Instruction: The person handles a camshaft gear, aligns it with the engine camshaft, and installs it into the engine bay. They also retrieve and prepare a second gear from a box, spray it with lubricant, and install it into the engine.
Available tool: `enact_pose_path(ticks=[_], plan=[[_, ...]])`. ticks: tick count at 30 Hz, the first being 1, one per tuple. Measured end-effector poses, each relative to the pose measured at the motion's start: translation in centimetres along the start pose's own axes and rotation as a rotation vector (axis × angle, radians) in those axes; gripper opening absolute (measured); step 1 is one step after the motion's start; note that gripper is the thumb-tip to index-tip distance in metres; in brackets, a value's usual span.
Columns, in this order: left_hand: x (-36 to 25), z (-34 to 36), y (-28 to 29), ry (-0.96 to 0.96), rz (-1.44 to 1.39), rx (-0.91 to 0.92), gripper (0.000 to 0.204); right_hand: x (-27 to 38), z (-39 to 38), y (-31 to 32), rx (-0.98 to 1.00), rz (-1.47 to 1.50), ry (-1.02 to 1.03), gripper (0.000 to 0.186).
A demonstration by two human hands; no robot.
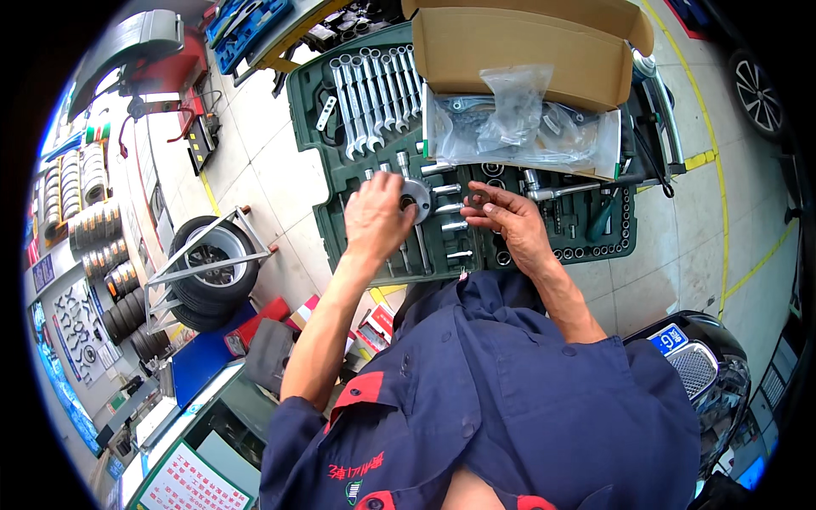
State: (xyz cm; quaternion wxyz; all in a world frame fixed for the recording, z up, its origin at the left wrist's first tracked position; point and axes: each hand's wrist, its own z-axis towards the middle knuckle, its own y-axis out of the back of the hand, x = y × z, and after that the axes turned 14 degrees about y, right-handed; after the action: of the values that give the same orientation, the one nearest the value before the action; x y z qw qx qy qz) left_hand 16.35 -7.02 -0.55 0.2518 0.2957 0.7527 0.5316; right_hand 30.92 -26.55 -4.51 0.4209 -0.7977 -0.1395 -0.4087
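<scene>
So both hands are busy here. The left grip [374, 219] is closed on the edge of a round metal disc [417, 194] with a hole in its middle, thumb on its face, other fingertips hard to see. The right grip [517, 219] has a small dark ring [478, 198] pinched in its fingertips, just right of the disc, not touching it as far as I can tell.

What could go wrong, imo: that ring is the easy 1 to lose. It's small, the pinch looks light, and right below it there's a tool case full of little hollows, so a slip could send it in among the sockets [586, 252]. The disc looks smooth and maybe heavy, so a loose thumb could let it tip onto the tools under the left grip.

Containers, 2 of them near the hands: the green tool case [333, 228] lies open under both grips, with wrenches [367, 98] in a row beyond the left grip and sockets to the right of the right grip. The cardboard box [586, 51], flap up, sits just beyond the right grip over the case; clear plastic bags [518, 98] fill it, contents too blurry to call.
</scene>
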Motion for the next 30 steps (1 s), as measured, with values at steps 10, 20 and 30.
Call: enact_pose_path(ticks=[10,20,30], plan=[[4.1,3.3,-1.6,0.083,-0.366,0.36,0.078,0.5,0.0,-0.5,-0.04,-0.069,0.016,0.023],[2.6,1.9,-0.5,0.093,-0.291,0.552,0.068,-1.0,0.0,0.9,-0.095,-0.106,0.123,0.022],[3.1,-5.7,-4.1,0.127,-1.018,0.404,0.058,-0.7,0.6,0.4,-0.081,-0.109,0.069,0.021]])
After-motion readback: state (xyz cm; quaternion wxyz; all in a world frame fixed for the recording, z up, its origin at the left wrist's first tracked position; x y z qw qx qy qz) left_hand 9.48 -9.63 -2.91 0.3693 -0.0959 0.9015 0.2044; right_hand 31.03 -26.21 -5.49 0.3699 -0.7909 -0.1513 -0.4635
